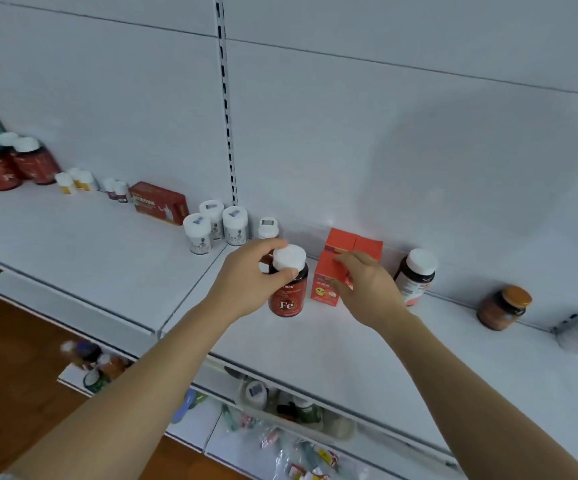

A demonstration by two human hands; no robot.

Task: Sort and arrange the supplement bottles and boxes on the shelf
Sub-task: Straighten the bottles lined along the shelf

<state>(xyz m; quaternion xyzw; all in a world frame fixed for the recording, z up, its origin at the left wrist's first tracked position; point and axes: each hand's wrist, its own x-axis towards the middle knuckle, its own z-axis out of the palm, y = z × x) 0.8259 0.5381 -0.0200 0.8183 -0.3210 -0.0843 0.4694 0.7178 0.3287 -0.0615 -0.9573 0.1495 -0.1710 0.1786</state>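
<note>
My left hand (249, 275) grips the white cap of a red "Fe" bottle (287, 299) standing on the white shelf (367, 355). Just to its right my right hand (367, 289) holds the front orange box (325, 282), with two more orange boxes (357, 245) behind it against the back wall. A dark bottle with a white cap (415, 275) stands right of the boxes. An amber jar with an orange lid (504, 308) is further right.
Several white bottles (215, 226) cluster left of my hands. A red flat box (159, 202), small bottles (79, 181) and three red Fe bottles (14, 164) line the shelf's left. A lower shelf (280, 427) holds mixed items.
</note>
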